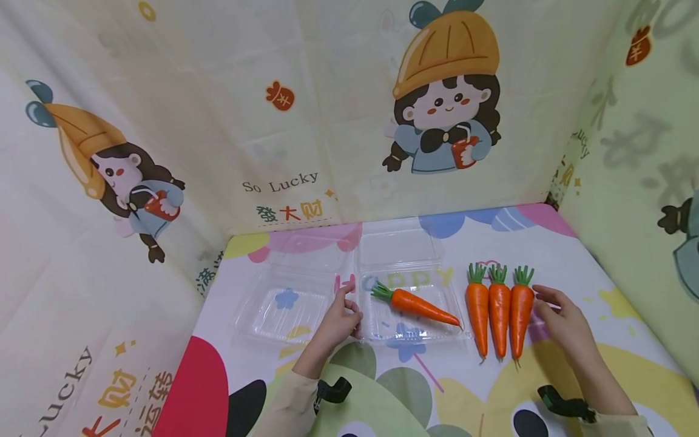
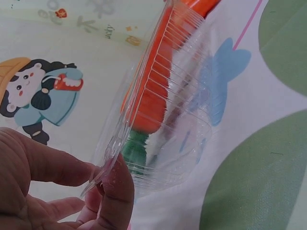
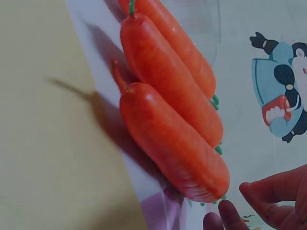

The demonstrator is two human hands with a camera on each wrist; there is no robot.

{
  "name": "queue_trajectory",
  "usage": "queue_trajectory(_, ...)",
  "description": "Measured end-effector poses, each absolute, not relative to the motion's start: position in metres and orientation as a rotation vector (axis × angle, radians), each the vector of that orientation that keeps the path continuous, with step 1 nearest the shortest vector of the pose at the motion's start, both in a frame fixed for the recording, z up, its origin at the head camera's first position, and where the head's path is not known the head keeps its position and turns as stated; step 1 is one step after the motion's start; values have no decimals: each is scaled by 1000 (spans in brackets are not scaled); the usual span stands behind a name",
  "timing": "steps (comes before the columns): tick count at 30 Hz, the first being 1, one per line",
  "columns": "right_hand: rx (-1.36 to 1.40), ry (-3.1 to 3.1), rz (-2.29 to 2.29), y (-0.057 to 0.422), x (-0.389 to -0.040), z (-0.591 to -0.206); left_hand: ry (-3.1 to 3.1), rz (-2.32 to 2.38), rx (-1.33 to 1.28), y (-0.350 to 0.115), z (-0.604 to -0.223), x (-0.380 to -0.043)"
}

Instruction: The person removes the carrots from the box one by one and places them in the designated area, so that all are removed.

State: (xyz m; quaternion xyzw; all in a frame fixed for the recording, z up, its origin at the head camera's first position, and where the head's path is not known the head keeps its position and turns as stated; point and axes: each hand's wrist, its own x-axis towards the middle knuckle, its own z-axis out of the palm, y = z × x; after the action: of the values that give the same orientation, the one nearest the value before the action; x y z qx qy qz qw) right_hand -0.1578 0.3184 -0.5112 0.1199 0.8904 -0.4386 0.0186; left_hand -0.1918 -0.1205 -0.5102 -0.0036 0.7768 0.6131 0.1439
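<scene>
A clear plastic clamshell box (image 1: 377, 331) lies unfolded on the table. One carrot (image 1: 423, 305) rests aslant in its right-hand tray, green top to the left. My left hand (image 1: 337, 321) pinches the box's rim between thumb and finger, as the left wrist view shows at the plastic edge (image 2: 111, 160). Three carrots (image 1: 499, 312) lie side by side to the right of the box, tops pointing away. Beside the rightmost carrot (image 3: 175, 143) is my right hand (image 1: 565, 321), its fingers (image 3: 276, 187) loosely bent near the top end, with nothing gripped.
A patterned cloth (image 1: 393, 388) covers the table. Printed curtains hang as walls at the back (image 1: 338, 121), the left (image 1: 65, 273) and the right (image 1: 628, 182). The box's left half (image 1: 289, 309) lies on the cloth beyond my left hand.
</scene>
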Motion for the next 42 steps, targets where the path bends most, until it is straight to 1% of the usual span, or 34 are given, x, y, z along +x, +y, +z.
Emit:
queue_trajectory(14,391,2794,-1383,298,-163,-496,2246,1762,-20,-120,-509,-192)
queue_trajectory(20,233,2915,-1313,280,-158,-491,2262,1749,-27,-120,-509,-191)
queue_trajectory(28,155,2980,-1304,250,-153,-480,2279,1736,-33,-120,-509,-189)
queue_trajectory(33,-13,3078,-1271,236,-155,-469,2280,1742,-26,-119,-507,-189)
queue_trajectory(36,-104,3071,-1270,228,-156,-463,2283,1749,-14,-120,-508,-189)
queue_trajectory(42,-189,2995,-1222,208,-154,-459,2287,1743,-6,-120,-508,-187)
